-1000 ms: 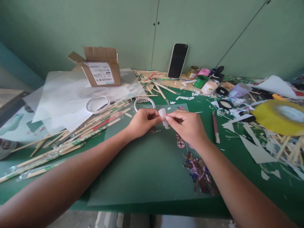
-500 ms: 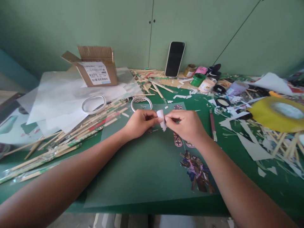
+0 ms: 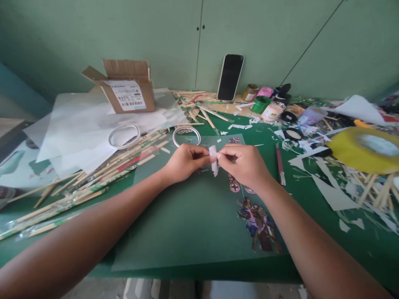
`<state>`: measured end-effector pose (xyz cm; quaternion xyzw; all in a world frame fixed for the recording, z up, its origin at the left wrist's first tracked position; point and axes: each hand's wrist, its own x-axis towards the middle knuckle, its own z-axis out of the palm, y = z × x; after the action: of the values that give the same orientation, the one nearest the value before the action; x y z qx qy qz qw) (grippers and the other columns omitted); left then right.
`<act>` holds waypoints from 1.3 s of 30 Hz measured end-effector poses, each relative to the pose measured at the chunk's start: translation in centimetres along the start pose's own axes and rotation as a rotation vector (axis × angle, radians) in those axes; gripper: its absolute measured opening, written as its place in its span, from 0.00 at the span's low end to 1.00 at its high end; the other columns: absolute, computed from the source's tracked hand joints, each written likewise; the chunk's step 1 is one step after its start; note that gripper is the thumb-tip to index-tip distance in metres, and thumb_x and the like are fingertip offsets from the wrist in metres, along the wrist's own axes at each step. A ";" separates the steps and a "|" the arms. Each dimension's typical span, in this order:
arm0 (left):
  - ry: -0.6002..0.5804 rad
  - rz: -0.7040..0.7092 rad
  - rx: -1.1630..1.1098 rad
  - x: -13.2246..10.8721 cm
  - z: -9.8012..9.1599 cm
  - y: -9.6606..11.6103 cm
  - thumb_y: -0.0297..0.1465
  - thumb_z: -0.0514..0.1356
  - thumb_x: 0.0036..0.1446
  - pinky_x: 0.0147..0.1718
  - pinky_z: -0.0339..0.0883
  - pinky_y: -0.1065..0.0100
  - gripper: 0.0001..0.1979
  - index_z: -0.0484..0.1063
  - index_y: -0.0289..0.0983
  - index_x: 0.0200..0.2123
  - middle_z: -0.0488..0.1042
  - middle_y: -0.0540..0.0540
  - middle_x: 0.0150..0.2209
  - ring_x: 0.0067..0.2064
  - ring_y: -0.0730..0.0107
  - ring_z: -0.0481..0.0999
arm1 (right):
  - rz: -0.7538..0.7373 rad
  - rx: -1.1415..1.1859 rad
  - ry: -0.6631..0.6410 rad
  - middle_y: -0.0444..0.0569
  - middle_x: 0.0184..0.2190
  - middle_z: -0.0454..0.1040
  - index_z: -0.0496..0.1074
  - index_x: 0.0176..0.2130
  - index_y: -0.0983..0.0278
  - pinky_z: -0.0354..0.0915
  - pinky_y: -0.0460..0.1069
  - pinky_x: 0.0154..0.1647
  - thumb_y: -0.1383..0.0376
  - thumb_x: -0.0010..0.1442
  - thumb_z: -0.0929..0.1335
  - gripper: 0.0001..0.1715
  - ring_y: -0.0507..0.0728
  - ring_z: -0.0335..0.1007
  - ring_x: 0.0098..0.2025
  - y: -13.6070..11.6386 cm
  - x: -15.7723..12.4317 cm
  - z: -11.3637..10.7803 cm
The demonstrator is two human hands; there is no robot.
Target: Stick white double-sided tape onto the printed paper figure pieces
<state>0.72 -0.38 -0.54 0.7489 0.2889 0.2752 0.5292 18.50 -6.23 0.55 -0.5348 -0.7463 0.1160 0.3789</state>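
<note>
Between my two hands is a small strip of white paper (image 3: pixel 213 167), held upright over a translucent sheet (image 3: pixel 174 224). My left hand (image 3: pixel 189 162) pinches it from the left with thumb and fingers. From the right, my right hand (image 3: pixel 241 162) grips its edge, fingertips close to the left thumb. Partly under the right hand lie patterned cut-outs (image 3: pixel 234 183). Nearer me on the sheet is a cluster of dark purple and brown cut pieces (image 3: pixel 259 226). A white tape ring (image 3: pixel 186 136) lies just beyond the left hand.
Bundled wooden chopsticks (image 3: pixel 106 176) and an open cardboard box (image 3: pixel 129 91) are on the left. A phone (image 3: pixel 230 78) leans on the wall beside paint jars (image 3: pixel 272 111). On the right lie a craft knife (image 3: pixel 280 165), paper scraps (image 3: pixel 333 193) and a large yellow tape roll (image 3: pixel 346 149).
The paper strip looks narrower and is turned slightly between my fingertips. My right fingertips have come closer to the left thumb. The rest of the table is unchanged.
</note>
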 end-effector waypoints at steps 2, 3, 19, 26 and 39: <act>-0.002 -0.003 -0.006 0.0 0.0 0.1 0.43 0.65 0.53 0.20 0.54 0.76 0.18 0.70 0.33 0.23 0.63 0.55 0.18 0.20 0.82 0.60 | -0.002 0.008 0.004 0.40 0.17 0.57 0.60 0.17 0.63 0.49 0.47 0.23 0.70 0.56 0.63 0.17 0.48 0.52 0.22 -0.1 0.0 0.0; 0.000 -0.004 -0.007 0.0 0.0 0.2 0.43 0.65 0.52 0.20 0.54 0.76 0.18 0.71 0.33 0.23 0.63 0.55 0.19 0.20 0.82 0.60 | 0.000 0.015 0.004 0.40 0.17 0.58 0.61 0.17 0.63 0.49 0.46 0.24 0.70 0.56 0.63 0.17 0.48 0.53 0.22 -0.2 0.0 0.0; 0.002 -0.002 0.060 -0.3 -0.1 0.0 0.40 0.64 0.54 0.20 0.52 0.75 0.18 0.70 0.33 0.22 0.63 0.55 0.17 0.20 0.82 0.59 | 0.009 0.009 -0.098 0.44 0.21 0.69 0.68 0.20 0.64 0.53 0.47 0.25 0.67 0.57 0.62 0.15 0.49 0.58 0.23 0.0 0.1 -0.2; -0.006 -0.010 0.028 -0.2 -0.1 0.0 0.38 0.64 0.55 0.20 0.51 0.76 0.16 0.70 0.33 0.22 0.63 0.55 0.17 0.20 0.82 0.58 | 0.036 -0.011 -0.056 0.42 0.18 0.63 0.67 0.18 0.64 0.50 0.47 0.23 0.67 0.54 0.62 0.14 0.48 0.54 0.21 -0.1 -0.1 0.1; -0.023 -0.008 0.053 -0.1 -0.1 0.2 0.41 0.64 0.54 0.19 0.51 0.75 0.18 0.70 0.33 0.22 0.62 0.54 0.18 0.21 0.82 0.58 | 0.072 0.019 -0.107 0.41 0.16 0.60 0.64 0.18 0.63 0.48 0.47 0.23 0.65 0.57 0.63 0.17 0.48 0.53 0.20 0.0 0.0 -0.4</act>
<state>0.54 -0.44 -0.35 0.7647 0.2928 0.2566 0.5136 18.76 -6.35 0.81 -0.5508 -0.7445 0.1650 0.3392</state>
